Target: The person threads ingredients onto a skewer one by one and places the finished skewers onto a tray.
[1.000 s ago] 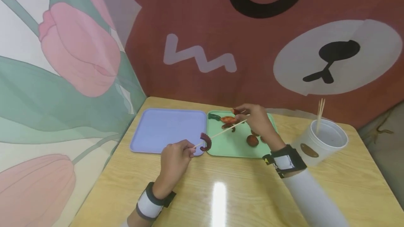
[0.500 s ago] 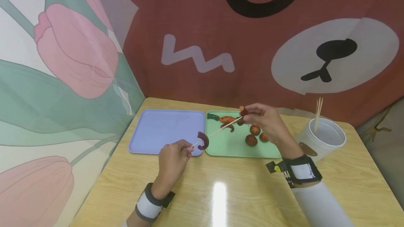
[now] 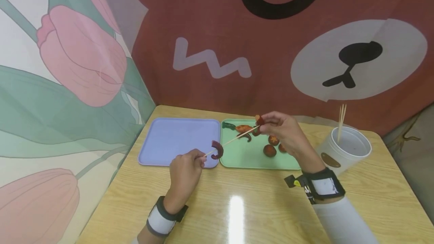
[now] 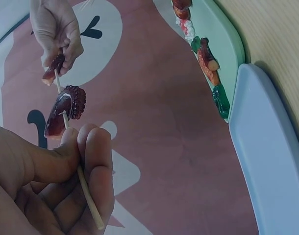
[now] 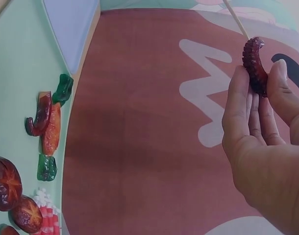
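Observation:
My left hand (image 3: 184,170) pinches a thin bamboo skewer (image 3: 237,136) near its lower end. Threaded on it, just past the fingertips, is a dark red curled octopus tentacle (image 4: 66,110) with suckers. Between thumb and fingers, my right hand (image 3: 285,133) holds a second octopus tentacle (image 5: 255,66) at the skewer's far end. The stick meets this piece; whether it has pierced through is hard to tell. Below the right hand lies a green tray (image 3: 240,157) bearing mushrooms (image 3: 269,150), another tentacle (image 5: 41,115), an orange piece (image 5: 51,129) and green pieces (image 5: 63,89).
A blue-violet tray (image 3: 179,138) adjoins the green one on the left. At the right stands a white bucket (image 3: 346,161) with several skewers (image 3: 341,121) upright in it. Red-and-white pieces (image 5: 49,220) lie beside the mushrooms. A printed wall hanging (image 3: 203,89) rises behind the table.
My right hand, with its tentacle, has moved slightly up and right off the tray and now meets the skewer's tip. The left hand has barely moved.

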`<state>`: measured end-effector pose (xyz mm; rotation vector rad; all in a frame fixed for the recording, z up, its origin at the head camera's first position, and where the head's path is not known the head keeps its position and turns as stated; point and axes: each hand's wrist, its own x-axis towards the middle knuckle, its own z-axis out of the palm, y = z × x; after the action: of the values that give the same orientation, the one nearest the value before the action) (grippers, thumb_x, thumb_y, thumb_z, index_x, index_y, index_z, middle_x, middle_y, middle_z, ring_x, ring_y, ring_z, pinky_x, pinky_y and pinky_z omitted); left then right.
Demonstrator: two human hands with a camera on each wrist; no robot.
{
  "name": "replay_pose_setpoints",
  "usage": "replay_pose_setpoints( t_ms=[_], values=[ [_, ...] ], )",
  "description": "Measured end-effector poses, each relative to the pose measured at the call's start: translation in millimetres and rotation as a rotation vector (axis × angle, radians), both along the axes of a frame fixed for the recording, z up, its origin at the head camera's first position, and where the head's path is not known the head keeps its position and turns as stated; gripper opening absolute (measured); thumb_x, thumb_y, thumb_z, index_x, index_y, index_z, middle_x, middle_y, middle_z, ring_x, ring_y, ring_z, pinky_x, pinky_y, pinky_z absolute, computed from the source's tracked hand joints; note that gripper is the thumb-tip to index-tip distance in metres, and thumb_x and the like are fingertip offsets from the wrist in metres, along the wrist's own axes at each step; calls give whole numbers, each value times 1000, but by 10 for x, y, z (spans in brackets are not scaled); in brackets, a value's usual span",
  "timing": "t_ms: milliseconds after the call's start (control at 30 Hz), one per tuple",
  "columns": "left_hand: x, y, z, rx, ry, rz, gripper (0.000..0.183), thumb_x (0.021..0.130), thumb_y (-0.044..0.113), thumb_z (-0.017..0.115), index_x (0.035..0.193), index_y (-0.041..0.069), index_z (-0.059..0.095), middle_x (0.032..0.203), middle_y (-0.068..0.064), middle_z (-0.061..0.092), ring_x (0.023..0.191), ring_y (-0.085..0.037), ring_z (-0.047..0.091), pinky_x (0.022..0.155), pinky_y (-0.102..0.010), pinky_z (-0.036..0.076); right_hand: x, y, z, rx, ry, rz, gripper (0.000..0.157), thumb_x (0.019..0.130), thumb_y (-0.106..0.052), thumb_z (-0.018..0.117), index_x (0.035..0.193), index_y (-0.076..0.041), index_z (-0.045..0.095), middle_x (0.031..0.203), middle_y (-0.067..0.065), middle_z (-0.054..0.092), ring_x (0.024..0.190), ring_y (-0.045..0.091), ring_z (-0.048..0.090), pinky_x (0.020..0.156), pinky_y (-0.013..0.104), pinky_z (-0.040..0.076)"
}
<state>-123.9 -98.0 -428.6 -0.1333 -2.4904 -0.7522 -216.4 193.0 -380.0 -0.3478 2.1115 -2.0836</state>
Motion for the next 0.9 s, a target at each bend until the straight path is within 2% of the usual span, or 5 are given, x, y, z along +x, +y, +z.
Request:
replay_pose_setpoints(
  t_ms=[200,467,633,900],
  values=[
    [5,0,14,-6,12,3,6,75,16,79,73,12,75,55,6,65,45,-9,56,39,-27,39,13,-2,13,35,5,-11,27,79,-11,76,105,-5,67,99,-3,73,90,13,68,76,23,56],
    [-6,-19,8,-2,-14,6,7,77,18,78,74,12,75,56,5,66,47,-8,57,40,-28,41,23,6,13,72,9,-1,30,80,-15,76,107,-4,68,101,-3,73,91,14,69,79,23,55],
    [-8,-22,11,-1,5,3,7,76,17,79,74,12,75,55,5,66,46,-9,57,40,-28,40,43,13,15,100,8,-6,31,81,-18,75,108,-5,68,102,-3,73,90,14,68,78,22,55],
    [5,19,35,-28,14,-4,8,75,18,80,73,12,75,56,4,66,47,-9,58,40,-28,40,94,-97,45,114,-7,-42,34,77,-16,79,107,-5,67,100,1,73,87,14,68,79,24,56]
  ],
)
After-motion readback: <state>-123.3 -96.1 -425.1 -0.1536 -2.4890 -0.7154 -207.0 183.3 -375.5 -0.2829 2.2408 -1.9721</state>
